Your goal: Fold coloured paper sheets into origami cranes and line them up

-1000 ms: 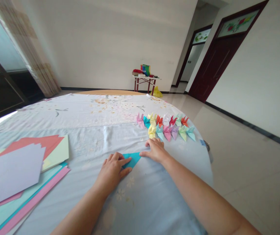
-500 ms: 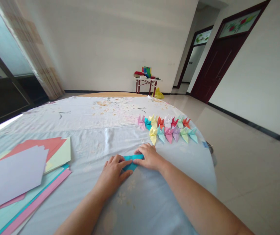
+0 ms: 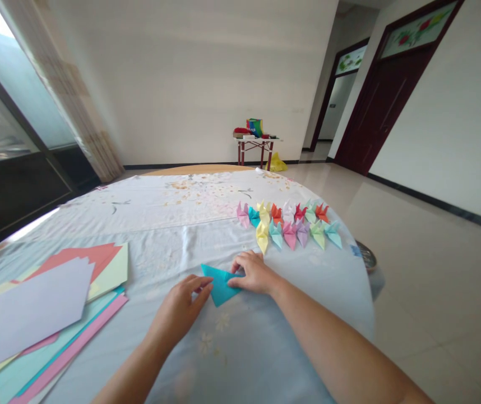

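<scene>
Both hands open on teal paper [image 3: 219, 283]

Head view: the right hand [image 3: 253, 273] lies flat, fingers pressing the folded paper's right corner. The left hand [image 3: 179, 311] is loosely spread, fingertips at its edge. It lies on the cloth [image 3: 148, 247], below paper cranes [image 3: 288, 227]; loose sheets [image 3: 34, 303] lie left.

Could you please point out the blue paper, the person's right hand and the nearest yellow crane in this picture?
blue paper [image 3: 219, 286], head view, point on the middle of the folded sheet
right hand [image 3: 254, 274], head view, point on the back of the hand
nearest yellow crane [image 3: 262, 239], head view, point on its body
</scene>
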### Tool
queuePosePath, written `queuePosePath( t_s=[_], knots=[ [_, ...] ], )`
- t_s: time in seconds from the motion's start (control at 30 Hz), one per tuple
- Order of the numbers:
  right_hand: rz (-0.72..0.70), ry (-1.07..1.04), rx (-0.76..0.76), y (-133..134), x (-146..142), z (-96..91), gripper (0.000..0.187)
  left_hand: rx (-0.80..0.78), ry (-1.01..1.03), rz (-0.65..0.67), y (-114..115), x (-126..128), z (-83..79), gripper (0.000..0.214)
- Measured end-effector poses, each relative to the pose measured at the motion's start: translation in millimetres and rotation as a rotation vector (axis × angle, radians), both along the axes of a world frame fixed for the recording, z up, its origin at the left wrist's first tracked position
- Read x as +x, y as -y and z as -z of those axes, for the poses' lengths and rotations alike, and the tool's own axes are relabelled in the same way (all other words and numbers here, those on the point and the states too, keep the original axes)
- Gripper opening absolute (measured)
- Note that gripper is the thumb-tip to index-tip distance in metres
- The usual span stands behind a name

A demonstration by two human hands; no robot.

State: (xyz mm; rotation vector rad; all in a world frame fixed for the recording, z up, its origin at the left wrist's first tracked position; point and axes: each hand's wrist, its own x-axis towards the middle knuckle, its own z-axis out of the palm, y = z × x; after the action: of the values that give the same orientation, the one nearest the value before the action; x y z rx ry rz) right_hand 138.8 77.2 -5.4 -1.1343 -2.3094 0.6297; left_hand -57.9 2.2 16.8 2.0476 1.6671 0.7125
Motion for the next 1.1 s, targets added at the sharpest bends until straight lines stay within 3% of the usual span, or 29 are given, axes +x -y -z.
queuePosePath(
  t_s=[0.1,0.2,0.3,0.47,0.6,0.73,1.1],
  knots=[
    [-0.042,-0.098,-0.06,-0.8,3.6,1.1,0.02,-0.069,-0.045,0.039,4.6,2.4,-12.0,0.033],
    [-0.092,-0.253,-0.233,-2.3,6.9,1.9,0.018,-0.129,-0.078,0.064,4.9,3.8,-21.9,0.028],
    [-0.075,-0.409,-0.315,-3.3,7.5,0.7,0.02,-0.134,-0.029,-0.031,0.0,4.5,-24.1,0.026],
    [0.008,-0.551,-0.247,-0.9,3.7,-5.3,0.021,-0.076,0.239,-0.289,-12.2,11.8,-9.3,0.044],
    [-0.011,-0.574,-0.245,4.0,4.0,-10.5,0.024,-0.161,0.477,-0.22,-18.4,22.3,4.4,0.032],
    [-0.042,-0.497,-0.203,5.8,9.8,-13.6,0.021,-0.102,0.587,-0.221,-20.6,27.8,13.2,0.031],
    [-0.032,-0.373,-0.071,7.0,8.2,-10.8,0.013,0.055,0.469,-0.22,-19.2,32.8,18.3,0.04]
  ],
)
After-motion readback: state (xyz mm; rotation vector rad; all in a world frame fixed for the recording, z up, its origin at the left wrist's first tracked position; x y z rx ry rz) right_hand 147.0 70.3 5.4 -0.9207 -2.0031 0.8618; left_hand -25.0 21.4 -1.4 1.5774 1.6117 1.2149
